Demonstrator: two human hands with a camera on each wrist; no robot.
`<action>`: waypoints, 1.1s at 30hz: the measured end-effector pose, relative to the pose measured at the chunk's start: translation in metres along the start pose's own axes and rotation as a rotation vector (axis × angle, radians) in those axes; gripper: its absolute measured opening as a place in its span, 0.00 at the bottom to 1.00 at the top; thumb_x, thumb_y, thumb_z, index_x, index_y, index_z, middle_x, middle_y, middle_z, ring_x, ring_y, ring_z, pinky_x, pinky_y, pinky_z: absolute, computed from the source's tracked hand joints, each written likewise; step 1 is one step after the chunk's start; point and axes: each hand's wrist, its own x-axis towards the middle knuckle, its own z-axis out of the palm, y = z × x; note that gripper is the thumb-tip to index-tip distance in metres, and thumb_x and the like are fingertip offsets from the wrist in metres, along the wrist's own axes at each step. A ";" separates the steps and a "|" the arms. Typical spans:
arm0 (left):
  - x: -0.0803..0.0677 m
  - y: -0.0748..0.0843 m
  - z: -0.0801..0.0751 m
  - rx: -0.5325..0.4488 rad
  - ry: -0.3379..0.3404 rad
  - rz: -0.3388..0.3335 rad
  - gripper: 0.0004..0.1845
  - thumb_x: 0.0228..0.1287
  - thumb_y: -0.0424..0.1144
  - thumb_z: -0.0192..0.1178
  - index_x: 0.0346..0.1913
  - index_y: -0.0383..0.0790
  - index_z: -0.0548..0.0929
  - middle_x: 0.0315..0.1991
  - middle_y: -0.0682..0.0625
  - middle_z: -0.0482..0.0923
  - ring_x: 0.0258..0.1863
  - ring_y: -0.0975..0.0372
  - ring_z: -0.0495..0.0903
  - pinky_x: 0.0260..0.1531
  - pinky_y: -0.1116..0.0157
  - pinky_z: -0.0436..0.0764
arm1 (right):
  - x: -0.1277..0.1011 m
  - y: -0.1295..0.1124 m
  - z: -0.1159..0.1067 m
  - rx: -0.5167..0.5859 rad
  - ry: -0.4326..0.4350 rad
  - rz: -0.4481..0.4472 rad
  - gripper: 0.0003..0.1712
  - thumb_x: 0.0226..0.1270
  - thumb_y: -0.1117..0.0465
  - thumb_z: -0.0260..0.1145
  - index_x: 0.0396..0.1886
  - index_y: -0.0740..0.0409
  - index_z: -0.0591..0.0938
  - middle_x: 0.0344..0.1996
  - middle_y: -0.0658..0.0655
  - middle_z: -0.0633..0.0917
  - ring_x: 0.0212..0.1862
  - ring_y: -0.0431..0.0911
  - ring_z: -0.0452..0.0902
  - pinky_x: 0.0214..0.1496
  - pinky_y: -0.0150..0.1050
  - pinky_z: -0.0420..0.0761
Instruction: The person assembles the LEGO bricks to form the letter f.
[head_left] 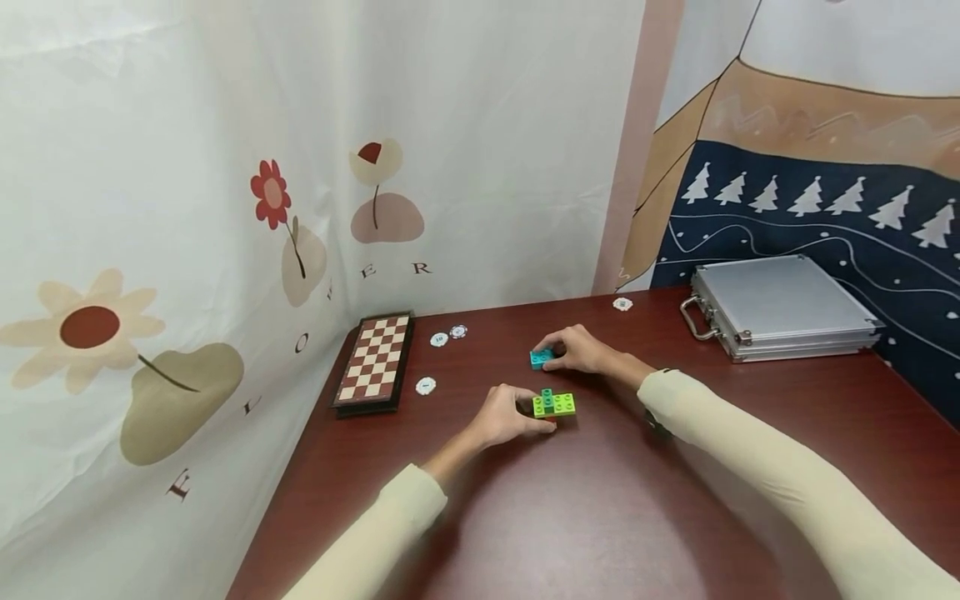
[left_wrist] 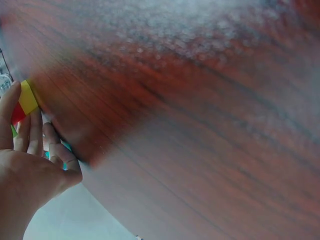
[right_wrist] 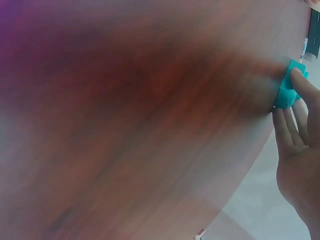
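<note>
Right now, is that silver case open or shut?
Shut. The silver case lies flat on the table, lid down against its base, handle facing the hands.

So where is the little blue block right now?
In the head view, the blue block sits mid-table, pinched by the right hand, just behind the green blocks.

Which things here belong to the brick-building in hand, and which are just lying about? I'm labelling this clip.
In hand:
left hand holding the green brick stack
right hand holding the teal brick

Lying about:
chessboard
poker chips
metal case
</note>
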 end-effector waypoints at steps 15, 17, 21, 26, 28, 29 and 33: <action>-0.001 -0.001 0.001 0.015 0.000 -0.006 0.22 0.50 0.50 0.83 0.46 0.44 0.92 0.30 0.61 0.87 0.30 0.70 0.82 0.31 0.69 0.81 | -0.034 -0.001 -0.012 0.038 -0.020 -0.029 0.17 0.63 0.63 0.79 0.52 0.57 0.90 0.48 0.57 0.90 0.50 0.49 0.88 0.51 0.43 0.86; -0.001 -0.001 0.001 0.021 0.002 0.000 0.21 0.50 0.50 0.83 0.45 0.44 0.93 0.29 0.62 0.86 0.29 0.70 0.81 0.31 0.69 0.81 | -0.038 -0.002 -0.013 0.036 -0.021 -0.038 0.17 0.63 0.63 0.79 0.51 0.57 0.90 0.48 0.57 0.90 0.50 0.50 0.88 0.50 0.42 0.87; -0.001 -0.001 0.000 0.022 0.005 0.007 0.21 0.50 0.50 0.83 0.45 0.44 0.93 0.29 0.62 0.86 0.29 0.70 0.81 0.31 0.69 0.81 | -0.047 -0.003 -0.016 0.038 -0.024 -0.052 0.17 0.62 0.63 0.79 0.51 0.57 0.90 0.47 0.57 0.90 0.49 0.49 0.88 0.50 0.41 0.87; -0.002 0.000 0.001 0.019 0.004 0.009 0.22 0.50 0.50 0.83 0.46 0.44 0.92 0.30 0.61 0.87 0.30 0.69 0.81 0.31 0.69 0.81 | -0.058 -0.001 -0.019 0.030 -0.017 -0.058 0.16 0.62 0.63 0.79 0.50 0.58 0.90 0.46 0.56 0.90 0.48 0.48 0.88 0.48 0.40 0.87; -0.002 -0.001 0.001 0.019 0.008 0.013 0.22 0.50 0.50 0.83 0.46 0.43 0.92 0.31 0.60 0.87 0.30 0.69 0.81 0.31 0.69 0.81 | -0.062 -0.002 -0.021 0.024 -0.019 -0.054 0.16 0.63 0.63 0.79 0.50 0.58 0.90 0.46 0.56 0.90 0.48 0.48 0.88 0.48 0.40 0.87; -0.002 -0.001 0.001 0.020 0.011 0.010 0.23 0.50 0.51 0.83 0.46 0.43 0.92 0.31 0.60 0.87 0.30 0.69 0.81 0.31 0.68 0.81 | -0.064 -0.002 -0.022 0.021 -0.018 -0.056 0.16 0.63 0.63 0.79 0.50 0.58 0.89 0.46 0.56 0.90 0.47 0.47 0.87 0.48 0.41 0.87; -0.002 -0.002 0.002 0.026 0.019 0.003 0.24 0.49 0.51 0.84 0.47 0.43 0.92 0.31 0.60 0.87 0.30 0.69 0.81 0.31 0.68 0.81 | -0.069 -0.006 -0.030 0.022 -0.015 -0.043 0.16 0.64 0.62 0.78 0.51 0.56 0.89 0.47 0.54 0.90 0.47 0.45 0.86 0.50 0.41 0.87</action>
